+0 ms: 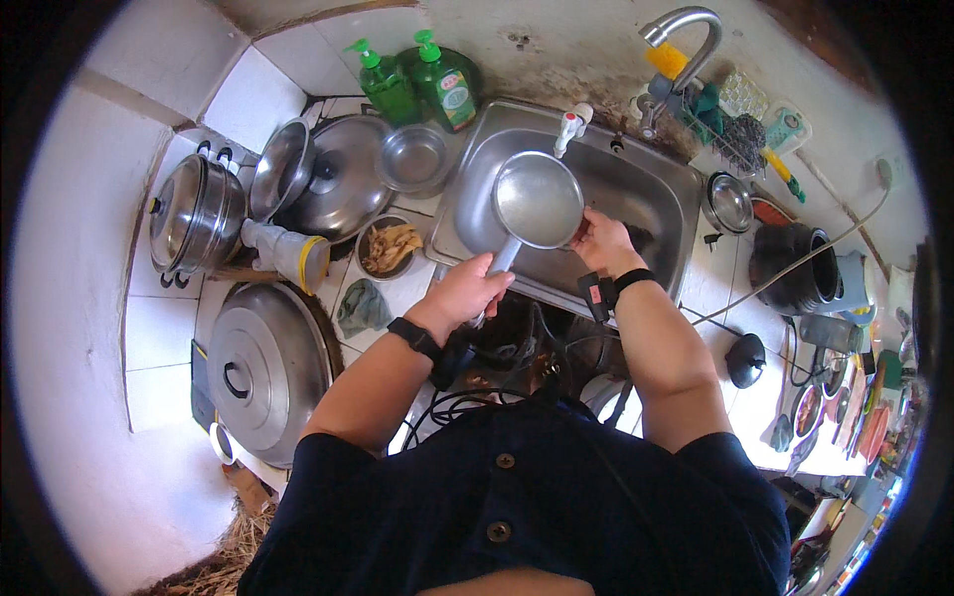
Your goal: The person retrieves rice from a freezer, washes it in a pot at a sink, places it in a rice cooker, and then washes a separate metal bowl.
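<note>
A metal dipper with a round bowl [538,200] is over the stainless steel sink [656,201], just below a white tap with a red mark [572,130]. My left hand [468,292] is closed round the dipper's handle. At the bowl's right edge, my right hand [602,240] has its fingers against the rim; how firmly they grip is partly hidden. The bowl faces up, and whether it holds water cannot be told. A dark thing lies in the sink behind my right hand, too hidden to name.
Left of the sink are a metal basin [414,159], a bowl of yellowish food scraps [387,246], a green cloth [362,307], pump bottles [453,95] and a large lidded pot [253,372]. On the right stand a dark pot [794,264] and a black lid [745,360]. A curved faucet [700,52] rises behind.
</note>
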`<state>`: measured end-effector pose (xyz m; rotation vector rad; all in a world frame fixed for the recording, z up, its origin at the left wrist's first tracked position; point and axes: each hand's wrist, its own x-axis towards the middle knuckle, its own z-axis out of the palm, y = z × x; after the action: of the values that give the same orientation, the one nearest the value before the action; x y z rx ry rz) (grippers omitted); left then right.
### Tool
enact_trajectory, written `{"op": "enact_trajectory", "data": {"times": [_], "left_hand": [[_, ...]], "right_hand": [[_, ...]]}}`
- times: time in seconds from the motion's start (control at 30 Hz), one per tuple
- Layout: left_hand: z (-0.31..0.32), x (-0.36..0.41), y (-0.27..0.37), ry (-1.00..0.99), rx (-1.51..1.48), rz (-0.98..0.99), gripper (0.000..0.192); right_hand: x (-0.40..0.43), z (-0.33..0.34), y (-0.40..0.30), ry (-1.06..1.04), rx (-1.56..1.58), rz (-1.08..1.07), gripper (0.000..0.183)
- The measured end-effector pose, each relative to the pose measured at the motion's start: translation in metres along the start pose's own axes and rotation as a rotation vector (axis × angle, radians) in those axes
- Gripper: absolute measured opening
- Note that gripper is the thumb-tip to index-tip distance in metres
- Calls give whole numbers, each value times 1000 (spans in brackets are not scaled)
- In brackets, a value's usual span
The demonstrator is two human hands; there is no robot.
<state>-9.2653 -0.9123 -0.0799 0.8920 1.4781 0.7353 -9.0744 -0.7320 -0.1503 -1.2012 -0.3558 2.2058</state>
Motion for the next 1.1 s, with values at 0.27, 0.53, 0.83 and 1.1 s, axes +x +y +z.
{"op": "enact_trajectory", "data": {"times": [0.27, 0.53, 0.83, 1.1], "left_hand": [[10, 4, 11, 42, 129, -43, 15], [11, -1, 25, 92, 227, -39, 18], [10, 1, 29, 120, 291, -36, 22], [8, 0, 33, 157, 320, 15, 27]], "right_hand": [[12, -19, 4, 85, 38, 3, 14], [7, -20, 4, 76, -10, 3, 13], [11, -26, 1, 118, -76, 6, 14], [2, -26, -4, 111, -186, 46, 20]]}}
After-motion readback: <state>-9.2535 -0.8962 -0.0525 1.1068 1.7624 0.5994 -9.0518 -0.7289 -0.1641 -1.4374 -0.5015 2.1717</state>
